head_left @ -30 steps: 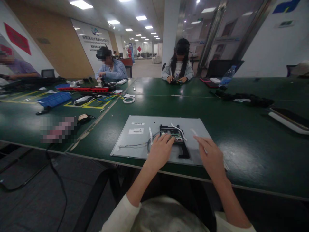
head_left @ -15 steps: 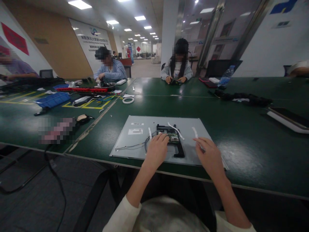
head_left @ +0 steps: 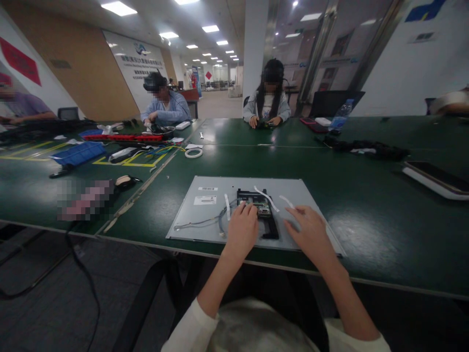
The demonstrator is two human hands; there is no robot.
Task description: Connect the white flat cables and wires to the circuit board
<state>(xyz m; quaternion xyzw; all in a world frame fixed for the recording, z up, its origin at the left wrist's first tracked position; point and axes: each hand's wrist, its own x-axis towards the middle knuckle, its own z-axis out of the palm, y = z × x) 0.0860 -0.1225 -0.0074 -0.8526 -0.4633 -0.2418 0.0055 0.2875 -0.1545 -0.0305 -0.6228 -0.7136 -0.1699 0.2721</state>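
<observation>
A flat grey metal panel lies on the green table in front of me. On it sits a black bracket with a green circuit board inside. My left hand is closed, its bent fingertips on the left part of the board; its thumb is hidden. Thumb and fingers of my right hand pinch a strip of white tape above the panel, right of the bracket. One white strip crosses the bracket's upper right. Another strip lies to its left, beside thin grey cables.
Two people sit across the table, their hands on small items. A blue tray, a tape roll and wires lie at the left. A water bottle, black cables and a phone-like device on a white box are at the right.
My right hand has moved left toward the bracket with the tape strip, which now tilts more. My left hand has shifted slightly right and down, staying at the board.
</observation>
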